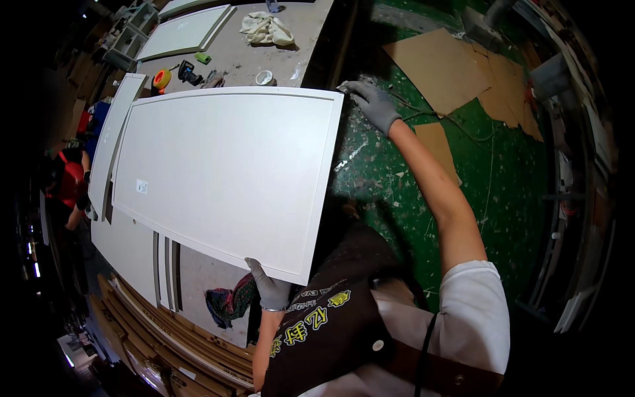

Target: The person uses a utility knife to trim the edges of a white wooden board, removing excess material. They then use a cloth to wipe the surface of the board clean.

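A large white framed panel (228,175), like a cabinet door, lies tilted over the workbench, with a small label near its left side. My right hand (374,104), in a grey glove, grips its far right corner. At the near edge, close to the near right corner, my left hand (268,288) holds the panel with the thumb on top; its other fingers are hidden underneath. Beyond the far edge stand a small white cup (264,78), a roll of orange tape (161,79) and a dark hand tool (190,73).
Other white panels (182,33) lie on the bench (307,30). A patterned cloth (231,301) and a whitish rag (266,30) rest there too. Cardboard sheets (440,69) and a cable (456,122) cover parts of the green floor. A co-worker in red (71,178) stands at the left.
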`<state>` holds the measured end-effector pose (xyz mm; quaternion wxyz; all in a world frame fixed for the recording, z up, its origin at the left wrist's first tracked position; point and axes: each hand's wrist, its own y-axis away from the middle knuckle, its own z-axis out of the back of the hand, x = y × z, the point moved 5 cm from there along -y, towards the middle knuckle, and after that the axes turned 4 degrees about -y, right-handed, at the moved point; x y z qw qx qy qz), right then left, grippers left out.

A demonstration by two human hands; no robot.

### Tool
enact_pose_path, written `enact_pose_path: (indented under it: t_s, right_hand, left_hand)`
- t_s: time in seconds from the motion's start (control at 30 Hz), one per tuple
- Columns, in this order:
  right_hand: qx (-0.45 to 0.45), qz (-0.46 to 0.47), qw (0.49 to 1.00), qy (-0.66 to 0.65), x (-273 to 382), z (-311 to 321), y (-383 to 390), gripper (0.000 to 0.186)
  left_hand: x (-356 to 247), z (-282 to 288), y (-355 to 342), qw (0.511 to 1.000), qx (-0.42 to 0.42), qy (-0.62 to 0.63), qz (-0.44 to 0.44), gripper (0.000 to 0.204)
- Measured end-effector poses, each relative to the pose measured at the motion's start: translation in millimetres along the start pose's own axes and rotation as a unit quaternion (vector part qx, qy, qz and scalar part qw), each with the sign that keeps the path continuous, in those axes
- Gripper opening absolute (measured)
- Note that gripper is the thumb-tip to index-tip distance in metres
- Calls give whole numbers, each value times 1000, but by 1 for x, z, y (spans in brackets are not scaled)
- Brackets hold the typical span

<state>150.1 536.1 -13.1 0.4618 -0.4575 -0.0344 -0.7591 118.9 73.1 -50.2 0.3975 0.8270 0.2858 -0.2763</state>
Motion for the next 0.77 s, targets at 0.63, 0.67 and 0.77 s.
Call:
enact_pose_path:
  t_s: [0.63, 0.67, 0.77]
  right_hand:
    - [26, -24, 995, 96, 19, -20, 21, 34]
    - [23, -39, 991, 124, 20, -20, 14, 34]
    - [115, -39, 981, 150, 50, -35, 48, 32]
  left_hand:
    - [-5, 3, -2, 979, 30, -200, -29, 60]
    - [0, -2, -1, 998, 4, 42, 39, 66]
    - [2, 10, -4, 997, 33, -62, -7, 67]
